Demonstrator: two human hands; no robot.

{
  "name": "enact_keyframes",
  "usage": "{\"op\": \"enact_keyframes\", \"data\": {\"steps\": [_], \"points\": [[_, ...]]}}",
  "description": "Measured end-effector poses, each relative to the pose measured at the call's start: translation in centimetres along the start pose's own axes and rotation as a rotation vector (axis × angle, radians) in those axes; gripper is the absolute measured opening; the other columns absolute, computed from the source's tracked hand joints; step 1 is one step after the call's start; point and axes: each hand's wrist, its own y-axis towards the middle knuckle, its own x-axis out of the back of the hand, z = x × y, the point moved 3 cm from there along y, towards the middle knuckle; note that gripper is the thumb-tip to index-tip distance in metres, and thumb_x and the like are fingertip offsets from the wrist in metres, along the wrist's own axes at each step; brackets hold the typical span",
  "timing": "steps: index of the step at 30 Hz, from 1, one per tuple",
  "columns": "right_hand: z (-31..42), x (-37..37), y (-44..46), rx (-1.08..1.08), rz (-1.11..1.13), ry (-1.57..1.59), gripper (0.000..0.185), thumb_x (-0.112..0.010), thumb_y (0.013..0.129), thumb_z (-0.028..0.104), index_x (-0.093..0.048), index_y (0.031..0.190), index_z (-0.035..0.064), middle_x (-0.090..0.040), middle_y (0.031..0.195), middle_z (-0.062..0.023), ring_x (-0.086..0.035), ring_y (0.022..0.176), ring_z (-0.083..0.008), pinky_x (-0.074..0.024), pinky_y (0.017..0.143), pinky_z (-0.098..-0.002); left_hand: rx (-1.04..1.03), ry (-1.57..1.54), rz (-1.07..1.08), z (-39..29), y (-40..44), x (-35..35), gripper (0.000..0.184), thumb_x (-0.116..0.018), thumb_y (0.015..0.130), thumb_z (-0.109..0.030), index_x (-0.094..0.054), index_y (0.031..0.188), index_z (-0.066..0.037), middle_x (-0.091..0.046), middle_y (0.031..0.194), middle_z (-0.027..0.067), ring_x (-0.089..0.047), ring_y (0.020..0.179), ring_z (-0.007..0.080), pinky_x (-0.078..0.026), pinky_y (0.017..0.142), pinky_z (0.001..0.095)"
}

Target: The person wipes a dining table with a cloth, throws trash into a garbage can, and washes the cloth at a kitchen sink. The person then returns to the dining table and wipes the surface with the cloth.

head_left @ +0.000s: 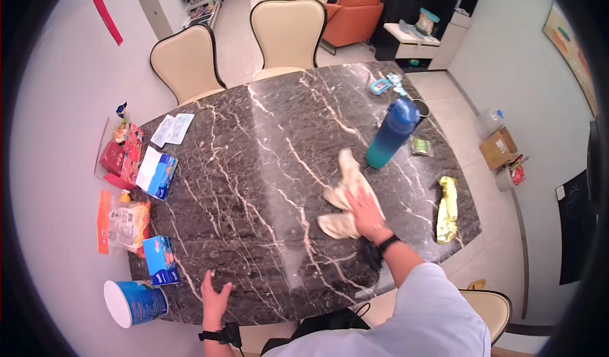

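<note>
Pale sleeve fabric (pixel 422 316) lies nearest the camera, at 5 o'clock, above the near edge of a dark, white-veined stone bench (pixel 247 185). Beyond the bench's far side stand an orange armchair (pixel 355 15) toward 1 o'clock and two cream chairs (pixel 288 33) at 11 and 12. Toward 2 o'clock on the bench a blue-to-green bottle (pixel 392 132) stands upright; at 8, by the edge, is a blue-and-white tub (pixel 135 304). Just beside the bottle's base, between 3 and 4 o'clock from the bench's middle, a crumpled cream cloth (pixel 342 225) lies under the right hand (pixel 366 212), which is open, palm down, fingers extended across it. At 7 o'clock, the left hand (pixel 216 298) is open and holds nothing, thumb and fingers parted; whether it touches the bench, I cannot tell. Two blue-and-white boxes (pixel 161 260) sit at 8 and 9, a shiny gold packet (pixel 447 211) at 3, and a small green packet (pixel 420 146) at 2.
</note>
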Motion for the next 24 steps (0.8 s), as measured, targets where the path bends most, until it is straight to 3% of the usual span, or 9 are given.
{"op": "enact_keyframes", "data": {"steps": [5, 9, 12, 13, 15, 16, 18, 21, 24], "points": [[-7.0, 1.9, -11.2, -0.626, -0.171, -0.174, 0.061, -0.051, 0.087, 0.023, -0.031, 0.14, -0.0009, -0.045, 0.128, -0.0312, -0.037, 0.125, -0.0442, -0.0297, 0.105, -0.0471, -0.045, -0.28, 0.017, 1.3, -0.4, 2.5, 0.071, -0.072, 0.08, -0.024, -0.037, 0.138, -0.003, -0.042, 0.134, 0.0217, -0.047, 0.119, 0.0289, -0.039, 0.099, 0.0372], [-1.0, 0.1, -15.2, -0.571, 0.04, -0.357, 0.047, -0.05, 0.081, 0.014, -0.047, 0.126, -0.0019, -0.058, 0.105, -0.0188, -0.053, 0.103, -0.0309, -0.0401, 0.094, -0.0401, -0.096, -0.413, 0.05, -0.5, -1.7, 2.5, 0.052, -0.069, 0.083, -0.023, -0.05, 0.128, -0.003, -0.057, 0.117, 0.0167, -0.054, 0.108, 0.0222, -0.045, 0.087, 0.0325], [4.2, 3.0, -17.5, -0.613, 0.01, 0.019, 0.022, -0.05, 0.082, 0.013, -0.063, 0.1, 0.0099, -0.063, 0.092, -0.0159, -0.062, 0.087, -0.0318, -0.0484, 0.081, -0.0429, -0.218, -0.488, 0.255, -4.1, -3.5, 0.5, 0.044, -0.068, 0.085, -0.021, -0.054, 0.122, -0.002, -0.062, 0.104, 0.0126, -0.058, 0.094, 0.0172, -0.046, 0.084, 0.0296], [4.9, 4.1, -17.8, -0.696, 0.068, 0.215, 0.024, -0.05, 0.082, 0.013, -0.065, 0.101, 0.0109, -0.064, 0.096, -0.0196, -0.063, 0.089, -0.0336, -0.049, 0.081, -0.04, -0.212, -0.503, 0.365, -6.3, -5.0, 0.1, 0.044, -0.068, 0.084, -0.02, -0.054, 0.123, -0.002, -0.063, 0.104, 0.0121, -0.058, 0.095, 0.0166, -0.046, 0.083, 0.0287], [5.8, 6.7, -19.3, -0.706, 0.103, 0.638, 0.029, -0.053, 0.083, 0.015, -0.063, 0.109, 0.0082, -0.066, 0.099, -0.0159, -0.064, 0.093, -0.0266, -0.048, 0.082, -0.0348, -0.386, -0.427, 0.538, -7.9, -6.1, -1.9, 0.046, -0.065, 0.087, -0.023, -0.051, 0.126, -0.004, -0.064, 0.102, 0.0066, -0.06, 0.086, 0.0123, -0.045, 0.071, 0.0252], [6.1, 8.0, -20.5, -0.732, 0.075, 0.643, 0.029, -0.053, 0.083, 0.015, -0.063, 0.109, 0.0082, -0.066, 0.099, -0.0159, -0.064, 0.093, -0.0266, -0.048, 0.082, -0.0348, -0.413, -0.413, 0.561, -8.7, -6.7, -2.2, 0.046, -0.065, 0.087, -0.023, -0.051, 0.126, -0.004, -0.064, 0.102, 0.0066, -0.06, 0.086, 0.0123, -0.045, 0.071, 0.0252], [6.8, 10.9, -23.2, -0.738, -0.09, 1.172, 0.03, -0.053, 0.086, 0.015, -0.061, 0.115, 0.0067, -0.066, 0.099, -0.0074, -0.061, 0.092, -0.0171, -0.0467, 0.082, -0.0314, -0.46, -0.429, 0.744, -10.4, -8.0, -3.5, 0.044, -0.067, 0.085, -0.017, -0.053, 0.125, -0.003, -0.063, 0.106, 0.0103, -0.059, 0.094, 0.0155, -0.046, 0.083, 0.0277], [9.0, 19.4, -29.9, -0.663, -0.219, 1.275, 0.03, -0.053, 0.091, 0.015, -0.058, 0.118, 0.0042, -0.063, 0.103, -0.0003, -0.056, 0.094, -0.0098, -0.0462, 0.082, -0.0279, -0.447, -0.394, 0.76, -12.8, -10.2, -3.7, 0.044, -0.067, 0.086, -0.016, -0.052, 0.126, -0.003, -0.063, 0.107, 0.0098, -0.059, 0.093, 0.0151, -0.046, 0.082, 0.0273], [10.7, 25.9, -38.8, -0.676, -0.415, 1.434, 0.032, -0.05, 0.094, 0.013, -0.054, 0.124, 0.0036, -0.06, 0.108, -0.0003, -0.055, 0.096, -0.0088, -0.046, 0.083, -0.0256, -0.493, -0.362, 0.795, -13.5, -11.6, -4.9, 0.044, -0.066, 0.086, -0.014, -0.051, 0.126, -0.002, -0.063, 0.102, 0.008, -0.059, 0.09, 0.0136, -0.047, 0.08, 0.0263]]}}
